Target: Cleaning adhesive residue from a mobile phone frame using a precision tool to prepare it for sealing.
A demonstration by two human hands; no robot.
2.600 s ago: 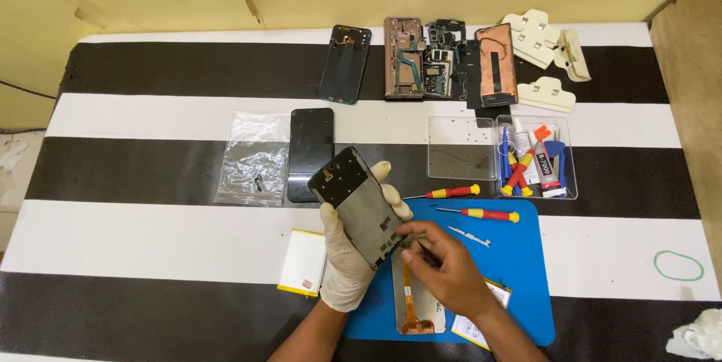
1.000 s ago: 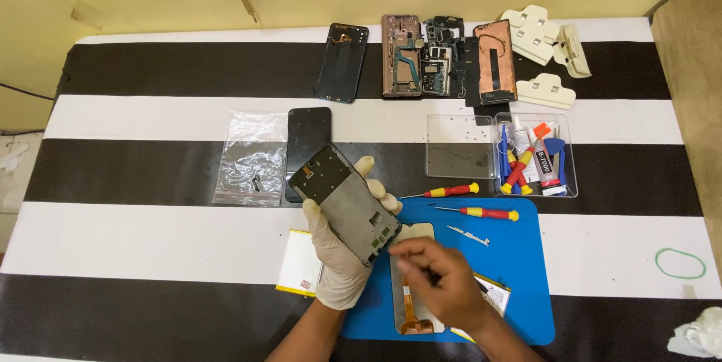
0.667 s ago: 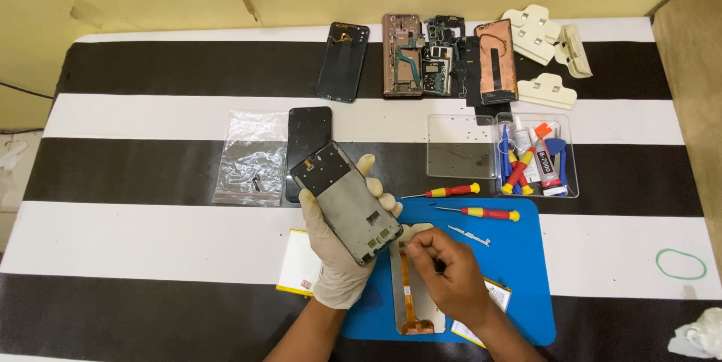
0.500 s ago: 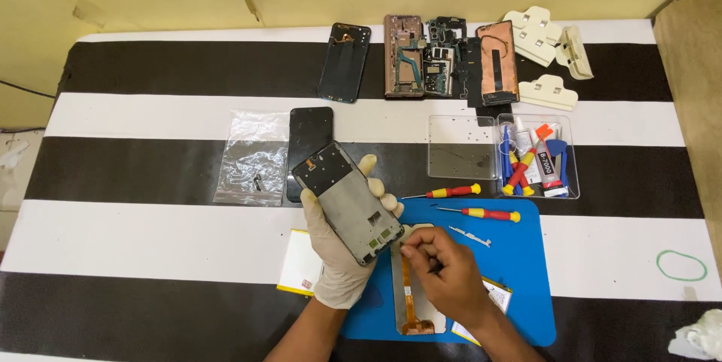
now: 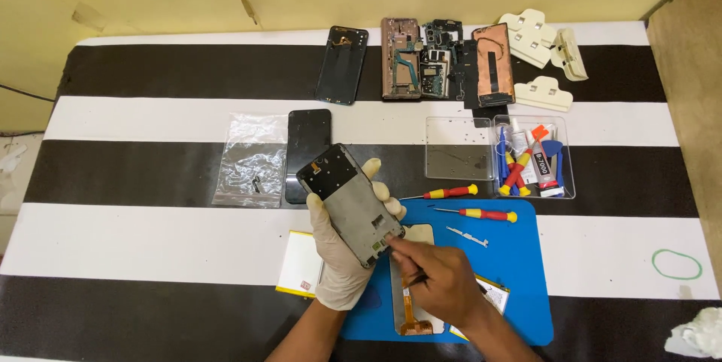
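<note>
Head camera looks down on our bench; taking the blue work mat (image 5: 519,257) as landmark, well left of it lies a clear plastic bag (image 5: 252,159), then a dark phone panel (image 5: 308,153); at the mat's left edge our gloved left hand (image 5: 342,257) is wrapped around a phone frame (image 5: 351,202), holding it tilted above the mat; just right, our bare right hand (image 5: 436,279) has its fingers pressed together at the frame's lower corner, though we cannot tell what they pinch; two red-handled screwdrivers (image 5: 481,214) lie along the mat's top edge; beyond it sits a clear tool tray (image 5: 568,174).
</note>
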